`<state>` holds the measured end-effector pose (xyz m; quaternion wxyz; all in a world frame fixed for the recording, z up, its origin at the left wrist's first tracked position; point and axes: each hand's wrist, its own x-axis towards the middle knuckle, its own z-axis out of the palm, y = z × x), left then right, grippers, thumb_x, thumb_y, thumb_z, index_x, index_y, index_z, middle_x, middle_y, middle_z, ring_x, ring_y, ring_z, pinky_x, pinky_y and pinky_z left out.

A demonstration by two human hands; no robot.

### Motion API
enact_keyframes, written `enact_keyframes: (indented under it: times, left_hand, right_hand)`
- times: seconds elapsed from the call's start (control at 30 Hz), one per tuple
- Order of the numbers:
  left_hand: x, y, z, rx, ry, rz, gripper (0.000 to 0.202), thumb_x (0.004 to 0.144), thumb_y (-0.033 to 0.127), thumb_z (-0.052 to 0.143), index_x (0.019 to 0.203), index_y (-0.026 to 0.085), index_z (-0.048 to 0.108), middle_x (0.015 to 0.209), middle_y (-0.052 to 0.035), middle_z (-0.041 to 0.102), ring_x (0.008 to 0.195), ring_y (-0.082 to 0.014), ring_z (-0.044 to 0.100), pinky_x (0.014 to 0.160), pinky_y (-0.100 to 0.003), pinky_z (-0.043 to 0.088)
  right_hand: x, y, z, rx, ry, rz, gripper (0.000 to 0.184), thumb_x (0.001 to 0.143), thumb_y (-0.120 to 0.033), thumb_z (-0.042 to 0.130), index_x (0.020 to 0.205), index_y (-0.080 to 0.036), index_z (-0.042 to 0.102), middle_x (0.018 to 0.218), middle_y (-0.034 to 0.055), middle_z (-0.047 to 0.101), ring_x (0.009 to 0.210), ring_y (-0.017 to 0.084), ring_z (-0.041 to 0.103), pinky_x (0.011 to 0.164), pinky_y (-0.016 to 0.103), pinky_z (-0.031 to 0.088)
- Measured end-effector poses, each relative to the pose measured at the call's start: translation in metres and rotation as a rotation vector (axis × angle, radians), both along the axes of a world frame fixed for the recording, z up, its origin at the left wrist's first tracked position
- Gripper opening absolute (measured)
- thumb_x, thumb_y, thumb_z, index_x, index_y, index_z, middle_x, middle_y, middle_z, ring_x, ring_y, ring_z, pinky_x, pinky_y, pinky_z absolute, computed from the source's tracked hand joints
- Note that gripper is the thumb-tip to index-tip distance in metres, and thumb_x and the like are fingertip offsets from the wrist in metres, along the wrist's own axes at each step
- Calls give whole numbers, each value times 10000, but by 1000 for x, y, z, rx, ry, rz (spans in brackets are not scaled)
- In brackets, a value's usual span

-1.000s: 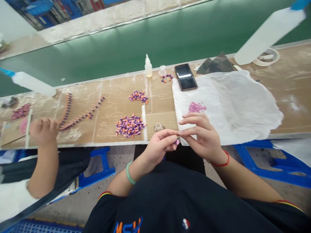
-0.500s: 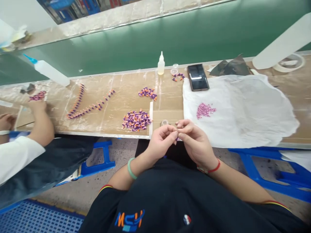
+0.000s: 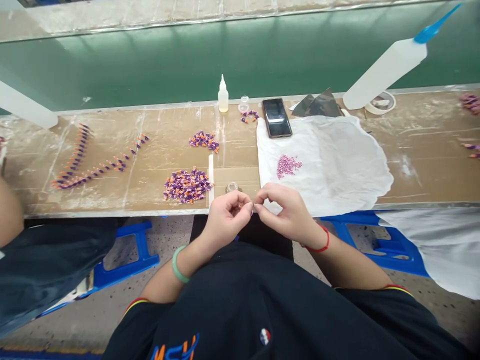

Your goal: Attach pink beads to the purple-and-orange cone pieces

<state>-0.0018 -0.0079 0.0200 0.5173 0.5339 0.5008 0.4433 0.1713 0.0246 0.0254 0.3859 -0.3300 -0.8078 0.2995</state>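
Note:
My left hand point(image 3: 227, 215) and my right hand point(image 3: 287, 212) meet fingertip to fingertip just below the bench's front edge, above my lap. Both are closed in a pinch on a tiny piece that is too small to make out. Straight ahead on the bench lies a heap of purple and orange pieces point(image 3: 186, 185), with a small clear ring-shaped dish point(image 3: 231, 188) beside it. A little pile of pink pieces point(image 3: 287, 165) rests on a white plastic sheet point(image 3: 337, 160) to the right of my hands.
A phone point(image 3: 276, 117), a small glue bottle point(image 3: 223, 95), a clear cap point(image 3: 243, 103) and a smaller purple-orange heap point(image 3: 204, 141) lie further back. Rows of joined pieces point(image 3: 93, 165) stretch left. A large squeeze bottle point(image 3: 386, 67) hangs upper right. Another person's arm point(image 3: 9, 212) is at far left.
The view has shifted, so the bench items sit further left in frame. My hands stay pinched together and have drifted slightly left. The neighbour's hand has left the bench and only the arm shows.

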Motion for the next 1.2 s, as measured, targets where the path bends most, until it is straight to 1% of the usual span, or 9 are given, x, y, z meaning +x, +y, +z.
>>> enact_keyframes:
  times: [0.17, 0.37, 0.47, 0.63, 0.7, 0.8, 0.9, 1.07, 1.2]
  left_hand:
    - [-2, -1, 4, -30, 56, -45, 153, 772, 284, 639, 688, 171, 578, 567, 30, 500, 507, -91, 405, 480, -218, 310]
    - [-6, 3, 8, -212, -193, -126, 285, 785, 399, 706, 700, 160, 577, 596, 22, 544, 511, -79, 451, 514, -214, 363]
    - [-7, 5, 4, -309, -274, -140, 380, 735, 478, 772, 694, 160, 569, 602, 32, 528, 490, -63, 422, 488, -207, 329]
    - [-7, 7, -1, -418, -337, -154, 484, 666, 567, 817, 688, 160, 555, 566, 45, 491, 466, -51, 378, 458, -196, 257]
    - [-7, 8, -1, -419, -314, -155, 479, 669, 561, 814, 688, 158, 556, 550, 43, 488, 470, -54, 380, 463, -195, 256]
    - [-6, 8, 0, -361, -270, -137, 408, 715, 500, 779, 685, 160, 554, 549, 38, 502, 477, -61, 393, 478, -199, 287]
    - [-5, 4, 4, -176, -163, -62, 280, 787, 401, 695, 693, 170, 566, 562, 27, 526, 499, -85, 441, 505, -215, 340]
    - [-7, -2, 7, 245, 215, 69, 160, 823, 242, 606, 671, 193, 591, 546, 26, 505, 494, -105, 421, 504, -241, 323]
    - [-10, -2, 4, 415, 335, 55, 176, 841, 207, 597, 665, 198, 589, 540, 31, 509, 482, -103, 420, 521, -246, 339]
  right_hand:
    - [1, 0, -1, -35, 5, 38, 132, 822, -133, 570, 726, -223, 558, 659, -16, 621, 604, 136, 542, 591, 277, 437]
    - [5, 1, 1, -250, 61, 62, 132, 823, -138, 547, 718, -208, 583, 641, -18, 612, 588, 124, 518, 572, 264, 436]
    - [4, 2, 1, -107, 34, 54, 137, 823, -117, 553, 735, -217, 584, 654, -17, 612, 605, 132, 539, 588, 274, 446]
    - [6, 5, -6, 334, -130, 44, 166, 889, -124, 543, 796, -249, 604, 716, 0, 687, 644, 165, 595, 620, 331, 430]
    - [9, 7, -9, 418, -194, 68, 146, 913, -160, 551, 830, -258, 621, 782, 9, 723, 678, 174, 617, 625, 346, 417]
    - [10, 8, -9, 439, -189, 106, 115, 926, -187, 566, 884, -263, 642, 871, 20, 748, 729, 178, 646, 645, 350, 431]
    - [7, 5, -4, 238, -43, 55, 127, 910, -147, 559, 890, -245, 637, 833, 19, 730, 726, 166, 657, 651, 323, 474]
    - [-1, -1, 3, -391, 113, 37, 85, 884, -216, 589, 802, -206, 610, 699, 6, 669, 627, 151, 621, 583, 288, 500]
    - [-6, -1, 4, -546, 171, 57, 93, 856, -235, 599, 772, -195, 598, 677, 6, 647, 621, 152, 610, 577, 284, 496]
